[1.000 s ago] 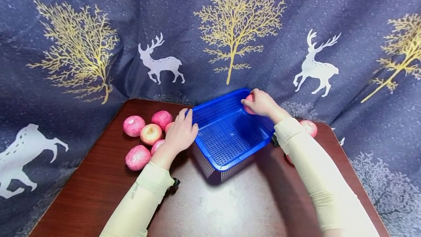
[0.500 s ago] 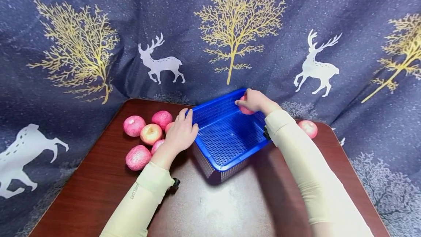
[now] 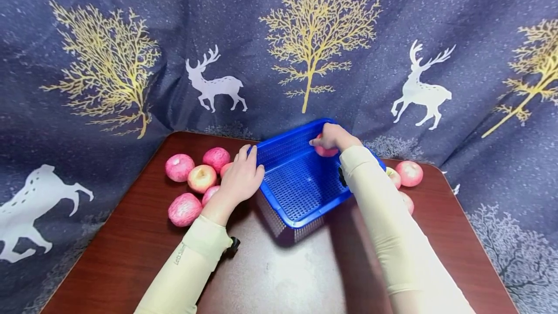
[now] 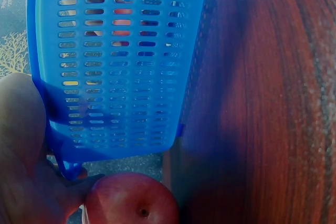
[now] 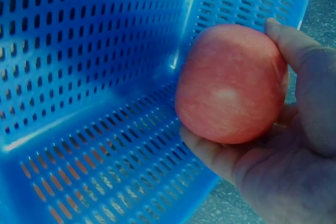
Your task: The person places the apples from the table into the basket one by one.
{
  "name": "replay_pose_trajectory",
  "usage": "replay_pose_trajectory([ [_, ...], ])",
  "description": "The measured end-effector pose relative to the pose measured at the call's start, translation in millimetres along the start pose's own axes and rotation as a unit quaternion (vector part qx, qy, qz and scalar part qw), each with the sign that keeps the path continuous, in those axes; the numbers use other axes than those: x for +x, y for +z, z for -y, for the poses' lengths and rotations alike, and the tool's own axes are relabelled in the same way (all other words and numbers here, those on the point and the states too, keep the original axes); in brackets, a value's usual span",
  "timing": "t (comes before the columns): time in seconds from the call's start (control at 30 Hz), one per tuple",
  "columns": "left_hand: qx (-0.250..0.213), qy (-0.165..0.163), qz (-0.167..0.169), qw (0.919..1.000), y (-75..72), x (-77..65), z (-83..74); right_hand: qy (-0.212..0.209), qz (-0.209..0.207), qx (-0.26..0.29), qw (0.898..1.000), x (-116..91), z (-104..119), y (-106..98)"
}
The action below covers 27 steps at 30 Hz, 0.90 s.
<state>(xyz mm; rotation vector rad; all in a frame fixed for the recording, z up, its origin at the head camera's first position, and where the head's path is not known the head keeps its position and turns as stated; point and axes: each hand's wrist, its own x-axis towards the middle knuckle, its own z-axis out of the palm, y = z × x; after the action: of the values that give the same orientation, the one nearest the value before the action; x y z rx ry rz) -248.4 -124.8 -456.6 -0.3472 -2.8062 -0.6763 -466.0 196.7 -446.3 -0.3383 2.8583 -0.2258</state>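
A blue perforated plastic basket (image 3: pixel 321 213) sits at an angle on the table, its near corner toward me. At its left corner my left hand (image 3: pixel 239 177) grips the rim, the thumb on one side and fingers on the other. Inside the far right part of the basket, my right hand (image 3: pixel 339 136) holds a red apple (image 5: pixel 231 85) between thumb and fingers. The apple appears just above the basket floor; whether it touches is hard to tell. Close beside the left hand lies another apple (image 4: pixel 134 200), outside the basket.
Several pink-red apples (image 3: pixel 179 167) and a yellowish one (image 3: pixel 202 179) cluster left of the basket. More apples (image 3: pixel 410 173) lie to its right, partly behind my forearm. A dark patterned curtain (image 3: pixel 261 62) hangs behind the brown table (image 3: pixel 131 236).
My right hand has moved left and slightly down into the basket with the apple. Apples on the right have come out from behind my forearm. My left hand stays on the rim.
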Motion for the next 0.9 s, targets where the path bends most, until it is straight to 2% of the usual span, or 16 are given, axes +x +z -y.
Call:
replay_pose_trajectory([
  [0.23,-0.004,-0.004,0.005,1.0000,-0.7,-0.7,-1.5,0.018,-0.023,0.011,1.000,-63.0,43.6,-19.9],
  [0.3,-0.004,-0.006,0.007,1.0000,-0.5,-0.6,-1.5,0.018,-0.027,0.018,0.999,-70.1,49.1,-19.0],
  [0.4,-0.004,-0.009,0.009,0.9999,-0.2,-0.5,-1.6,0.013,-0.030,0.023,0.999,-73.3,51.8,-13.6],
  [0.63,-0.006,-0.007,0.011,0.9999,0.0,0.0,-3.3,-0.005,-0.057,0.017,0.998,-65.2,46.7,3.2],
  [0.9,-0.005,-0.004,0.010,0.9999,-1.1,-0.3,-2.2,-0.029,-0.068,0.021,0.997,-61.4,47.3,14.6],
])
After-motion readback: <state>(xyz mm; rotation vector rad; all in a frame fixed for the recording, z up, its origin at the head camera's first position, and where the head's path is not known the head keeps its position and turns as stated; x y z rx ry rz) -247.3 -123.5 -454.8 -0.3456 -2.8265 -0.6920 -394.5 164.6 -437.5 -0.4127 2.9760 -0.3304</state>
